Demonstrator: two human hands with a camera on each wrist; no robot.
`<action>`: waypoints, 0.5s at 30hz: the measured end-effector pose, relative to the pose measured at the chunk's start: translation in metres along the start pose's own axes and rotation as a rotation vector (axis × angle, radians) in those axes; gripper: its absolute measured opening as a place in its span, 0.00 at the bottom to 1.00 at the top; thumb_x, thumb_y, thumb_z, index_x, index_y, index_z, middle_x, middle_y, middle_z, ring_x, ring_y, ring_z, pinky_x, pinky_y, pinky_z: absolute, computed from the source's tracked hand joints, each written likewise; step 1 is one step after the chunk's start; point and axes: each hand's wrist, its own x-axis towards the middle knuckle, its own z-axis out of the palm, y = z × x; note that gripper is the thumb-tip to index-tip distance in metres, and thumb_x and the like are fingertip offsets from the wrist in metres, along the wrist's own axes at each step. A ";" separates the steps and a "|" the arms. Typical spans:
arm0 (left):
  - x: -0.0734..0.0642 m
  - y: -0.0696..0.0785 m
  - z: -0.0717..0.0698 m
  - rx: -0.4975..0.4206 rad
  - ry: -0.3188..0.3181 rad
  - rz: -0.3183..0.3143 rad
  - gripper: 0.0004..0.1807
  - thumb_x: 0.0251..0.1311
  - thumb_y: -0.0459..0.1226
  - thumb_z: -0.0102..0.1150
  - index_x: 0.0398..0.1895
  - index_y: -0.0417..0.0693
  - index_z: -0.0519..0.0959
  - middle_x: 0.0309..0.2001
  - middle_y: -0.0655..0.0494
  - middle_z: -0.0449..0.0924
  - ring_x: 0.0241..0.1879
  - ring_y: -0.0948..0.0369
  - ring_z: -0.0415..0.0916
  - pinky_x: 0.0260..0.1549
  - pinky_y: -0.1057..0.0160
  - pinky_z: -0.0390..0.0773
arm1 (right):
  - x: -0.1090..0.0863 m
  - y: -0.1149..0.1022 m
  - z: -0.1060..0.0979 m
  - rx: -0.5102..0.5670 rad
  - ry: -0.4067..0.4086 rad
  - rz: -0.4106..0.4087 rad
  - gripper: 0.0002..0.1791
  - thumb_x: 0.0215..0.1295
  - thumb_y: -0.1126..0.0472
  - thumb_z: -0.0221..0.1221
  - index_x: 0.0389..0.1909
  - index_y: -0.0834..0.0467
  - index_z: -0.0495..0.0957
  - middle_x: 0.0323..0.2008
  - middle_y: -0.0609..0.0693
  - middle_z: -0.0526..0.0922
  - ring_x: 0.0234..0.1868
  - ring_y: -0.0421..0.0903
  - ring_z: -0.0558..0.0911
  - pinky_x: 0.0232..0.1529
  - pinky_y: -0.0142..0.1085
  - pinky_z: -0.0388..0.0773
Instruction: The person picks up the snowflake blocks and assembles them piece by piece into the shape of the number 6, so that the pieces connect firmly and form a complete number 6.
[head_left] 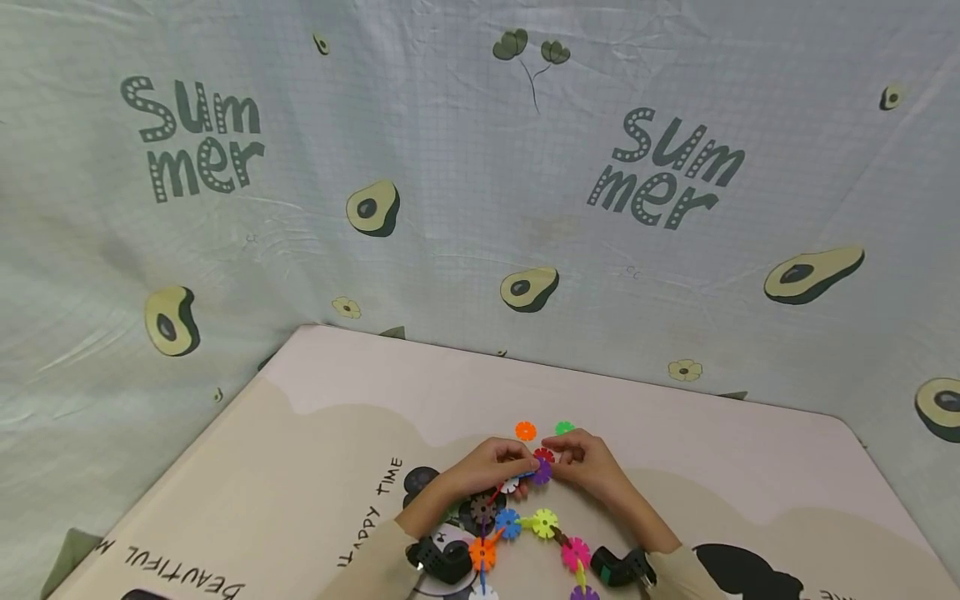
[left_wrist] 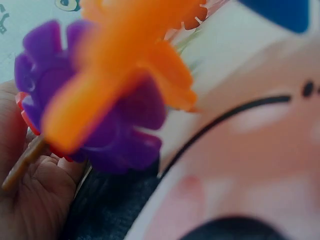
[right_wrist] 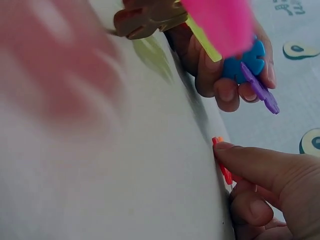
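In the head view my left hand (head_left: 487,465) pinches a blue disc (right_wrist: 245,62) at the end of a chain of notched plastic discs. A purple disc (head_left: 542,472) is slotted onto the blue one and sticks out towards the right hand. My right hand (head_left: 588,467) pinches a red disc (right_wrist: 223,162) between thumb and finger, right beside the purple disc in the head view. The chain loops down past a brown disc (head_left: 483,508), an orange disc (head_left: 482,554), a blue connecting disc (head_left: 507,523), a yellow-green disc (head_left: 545,523) and a pink disc (head_left: 576,553).
Two loose discs, one orange (head_left: 526,431) and one green (head_left: 565,427), lie just beyond the hands. The printed table (head_left: 322,450) meets a hanging avocado-print cloth (head_left: 450,250) at its back and left edges. Wrist cameras (head_left: 622,567) sit close to the chain.
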 end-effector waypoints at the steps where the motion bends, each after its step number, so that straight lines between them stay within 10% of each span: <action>1: 0.000 0.000 0.000 -0.001 -0.001 0.006 0.14 0.71 0.36 0.52 0.38 0.29 0.77 0.25 0.58 0.80 0.24 0.68 0.78 0.30 0.70 0.78 | 0.000 -0.001 0.000 -0.007 -0.001 -0.003 0.18 0.57 0.70 0.66 0.48 0.73 0.79 0.40 0.62 0.77 0.26 0.33 0.73 0.26 0.27 0.70; 15: -0.001 -0.001 0.000 0.150 0.079 0.129 0.11 0.68 0.32 0.54 0.41 0.30 0.82 0.41 0.39 0.81 0.36 0.70 0.72 0.38 0.71 0.73 | -0.004 -0.001 -0.001 0.057 -0.002 0.068 0.14 0.59 0.66 0.66 0.42 0.70 0.76 0.30 0.53 0.81 0.23 0.35 0.74 0.24 0.28 0.71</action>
